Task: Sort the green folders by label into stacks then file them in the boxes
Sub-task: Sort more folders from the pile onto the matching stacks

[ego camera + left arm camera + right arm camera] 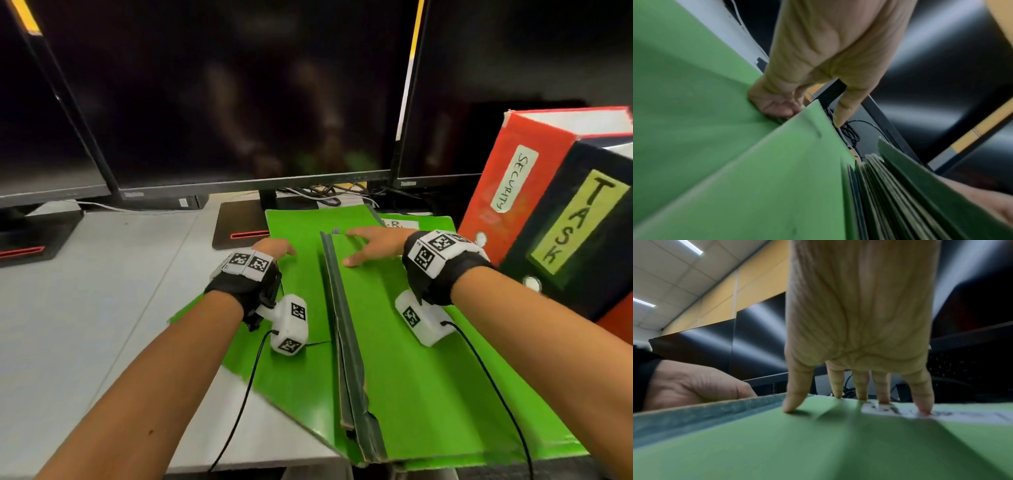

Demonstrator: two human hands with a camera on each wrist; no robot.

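Green folders lie on the white desk (102,291) in two groups. A lower left folder (301,281) sits flat, and a thicker right stack (411,359) with a dark spine (346,342) overlaps it. My left hand (274,247) curls its fingers (774,105) round the far edge of the left folder (694,97). My right hand (371,245) presses straight, spread fingers (859,386) on top of the right stack (818,443), two of them on its white label (900,413). A red box (513,178) marked SECURITY and a dark blue box (582,233) marked TASK stand at the right.
Three dark monitors (222,85) line the back, with stand bases (239,222) and loose cables (325,195) just behind the folders. The near corners of the folders overhang the desk's front edge. Bare desk lies to the left.
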